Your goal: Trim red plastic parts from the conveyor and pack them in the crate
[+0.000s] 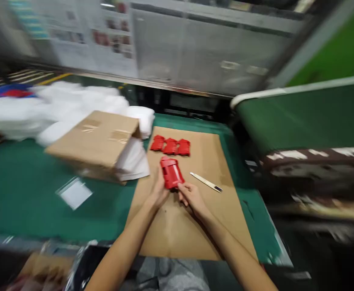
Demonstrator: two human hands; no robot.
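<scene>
Both my hands hold one red plastic part (171,172) just above a brown cardboard sheet (192,226). My left hand (159,189) grips the part's left side with fingers closed on it. My right hand (190,197) pinches its near right corner. Three more red plastic parts (170,146) lie in a row on the cardboard a little farther away. A thin pale knife-like tool (205,182) lies on the cardboard just right of my right hand. The picture is blurred by motion.
A cardboard box (95,143) with white sheets spilling out sits to the left on the green table (22,190). White bags (58,107) pile behind it. A small clear bag (74,193) lies on the green surface. A green conveyor (304,117) runs at right.
</scene>
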